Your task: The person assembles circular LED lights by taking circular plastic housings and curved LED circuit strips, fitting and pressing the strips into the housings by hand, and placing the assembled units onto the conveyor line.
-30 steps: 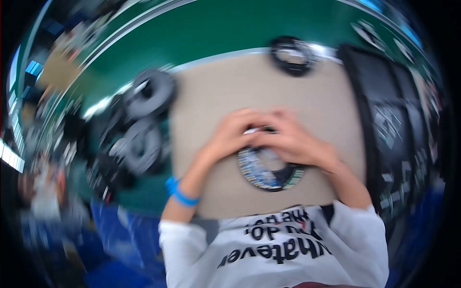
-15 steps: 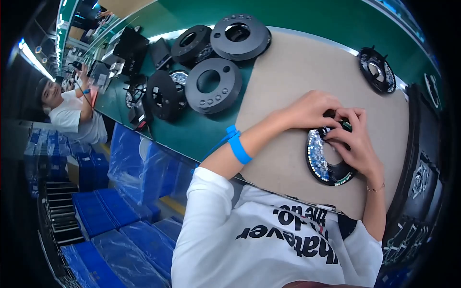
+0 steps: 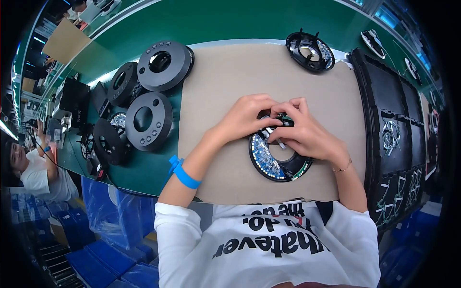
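A black ring-shaped circuit board assembly (image 3: 265, 161), its left side covered with small blue and silver parts, lies on the beige mat in front of me. My left hand (image 3: 249, 116), with a blue strap on its wrist, has its fingers closed at the ring's far edge. From the right, my right hand (image 3: 306, 132) reaches over the ring with bent fingers pinched together beside the left fingertips. Its thumb lies over the central hole, near a small pale piece (image 3: 282, 144). Whatever is between the right fingertips is hidden.
Several dark grey ring housings (image 3: 161, 122) stand on the green bench at left. Another black ring assembly (image 3: 311, 52) sits at the mat's far edge. A black compartment tray (image 3: 372, 139) with cables stands at right. A person (image 3: 45, 168) sits at far left.
The whole view has swung to the right, so bench, mat and hands appear further left and more of the tray shows. Both hands stay on the ring assembly, with only slight finger movement.
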Demonstrator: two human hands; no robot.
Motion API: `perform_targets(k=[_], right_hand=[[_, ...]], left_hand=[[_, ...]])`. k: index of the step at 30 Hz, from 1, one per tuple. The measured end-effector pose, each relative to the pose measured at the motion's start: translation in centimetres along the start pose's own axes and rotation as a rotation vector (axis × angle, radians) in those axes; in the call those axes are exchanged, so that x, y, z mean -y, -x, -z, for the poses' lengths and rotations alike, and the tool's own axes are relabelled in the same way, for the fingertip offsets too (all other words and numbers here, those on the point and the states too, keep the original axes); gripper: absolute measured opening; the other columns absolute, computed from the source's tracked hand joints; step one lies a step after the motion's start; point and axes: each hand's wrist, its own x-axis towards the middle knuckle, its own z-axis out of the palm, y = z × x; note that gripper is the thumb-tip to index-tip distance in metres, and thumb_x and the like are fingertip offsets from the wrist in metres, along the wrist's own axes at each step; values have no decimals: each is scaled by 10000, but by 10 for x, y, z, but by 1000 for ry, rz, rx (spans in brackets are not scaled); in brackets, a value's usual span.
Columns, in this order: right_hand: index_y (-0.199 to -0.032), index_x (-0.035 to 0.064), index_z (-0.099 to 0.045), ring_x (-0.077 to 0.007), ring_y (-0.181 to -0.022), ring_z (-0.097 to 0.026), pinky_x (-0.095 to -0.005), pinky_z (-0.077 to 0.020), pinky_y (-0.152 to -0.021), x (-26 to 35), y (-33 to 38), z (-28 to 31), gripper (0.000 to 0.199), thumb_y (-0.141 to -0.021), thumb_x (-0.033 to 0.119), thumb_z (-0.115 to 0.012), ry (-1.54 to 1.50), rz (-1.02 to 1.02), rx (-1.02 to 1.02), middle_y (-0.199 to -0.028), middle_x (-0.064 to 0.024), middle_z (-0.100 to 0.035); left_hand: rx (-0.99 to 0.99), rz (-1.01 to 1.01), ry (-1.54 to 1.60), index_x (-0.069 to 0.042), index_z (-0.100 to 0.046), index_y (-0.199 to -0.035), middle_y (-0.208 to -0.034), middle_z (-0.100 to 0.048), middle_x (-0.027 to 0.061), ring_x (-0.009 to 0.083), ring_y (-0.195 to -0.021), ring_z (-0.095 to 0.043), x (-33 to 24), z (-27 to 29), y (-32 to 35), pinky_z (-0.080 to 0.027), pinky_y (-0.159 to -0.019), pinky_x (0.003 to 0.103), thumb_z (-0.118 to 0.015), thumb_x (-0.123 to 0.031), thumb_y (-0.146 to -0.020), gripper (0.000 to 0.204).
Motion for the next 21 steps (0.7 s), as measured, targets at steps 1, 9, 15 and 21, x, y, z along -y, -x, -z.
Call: perform_targets(k=[1, 9, 15, 21], right_hand=[[-792, 153, -643, -300, -957, -388, -357, -400, -831, 1, -1, 0, 204, -638, 27, -685, 8, 3, -2, -1080, -23, -498], [-749, 120, -645, -242, -879, -424, -334, -379, -818, -6, -12, -7, 149, -637, 66, -726, -13, 93, -249, -837, 19, -603], [-788, 115, -647, -218, -903, -478, -356, -361, -859, -7, -11, -17, 135, -670, 86, -707, -236, 61, -167, -763, 8, -614], [-755, 94, -639, -188, -857, -524, -347, -369, -866, -10, -8, -19, 103, -676, 69, -700, -241, 51, -95, -765, 16, -608]], left_hand=[[15, 11, 19, -7, -610, -879, -772, -579, 86, 219, -687, -560, 0, 0, 0, -448, -607, 304, -686, -64, -685, 216], [14, -21, 10, -6, -623, -927, -862, -603, 112, 254, -756, -598, 2, 5, 3, -484, -685, 320, -644, -67, -738, 199], [-22, 13, -29, -21, -637, -930, -962, -584, 103, 270, -792, -594, -18, 24, 15, -482, -693, 333, -609, -35, -779, 154], [-148, -18, -403, -73, -654, -954, -902, -573, 77, 215, -780, -570, -50, 36, 66, -473, -680, 333, -706, -65, -693, 267]])
